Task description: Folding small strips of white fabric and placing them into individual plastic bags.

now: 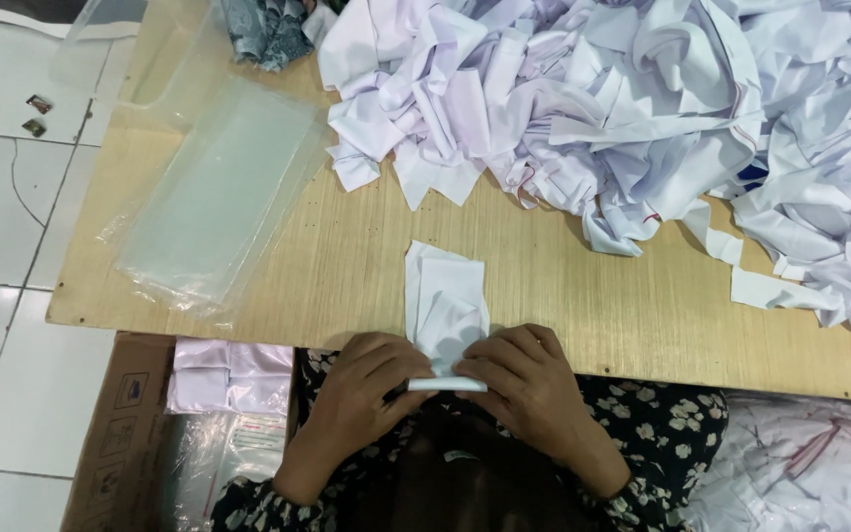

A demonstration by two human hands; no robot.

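Note:
A small white cloth piece [443, 296] lies flat on the wooden table [583, 296], its near end hanging past the table's front edge. My left hand [361, 384] and my right hand [529, 379] both pinch that near end, which is rolled or folded into a narrow white strip between my fingertips. Both hands sit just below the table edge, over my dark flowered clothing.
A big heap of white cloth pieces [642, 99] covers the far and right part of the table. A stack of clear plastic bags [219, 197] lies at the left. A cardboard box [120, 433] with folded white pieces [229, 374] stands on the tiled floor at my left.

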